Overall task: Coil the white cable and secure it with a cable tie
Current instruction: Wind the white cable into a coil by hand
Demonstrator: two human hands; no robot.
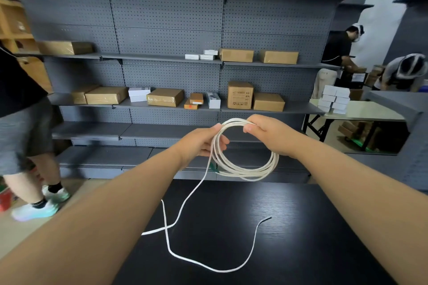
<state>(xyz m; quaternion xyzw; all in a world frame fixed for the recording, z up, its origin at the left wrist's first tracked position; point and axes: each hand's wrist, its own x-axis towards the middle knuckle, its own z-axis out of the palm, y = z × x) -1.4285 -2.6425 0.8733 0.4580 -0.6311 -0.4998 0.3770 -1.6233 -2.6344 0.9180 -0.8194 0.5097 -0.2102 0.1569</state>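
The right hand (266, 136) has its grip clamped on the top of the coil, fingers and thumb pinching the gathered turns together, while the left hand (201, 143) curls its grip round the coil's left side, where the loose run leaves it. The white cable (245, 172) hangs between them as several rough rings held up in the air above the far edge of the bench (301, 227). So the coiling looks well begun but not finished: a long tail drops from the left hand onto the dark wood-grain bench, crosses itself once and sweeps round to a free end near the middle. That tail has to be wound in, and the tying is not yet done. No cable tie shows plainly, only a small green speck at the coil's lower left, too small to identify. Beyond stands grey pegboard shelving (166, 18) carrying cardboard boxes (239, 95), with a passer-by (20, 104) at the left and two people (335, 53) working at the right.
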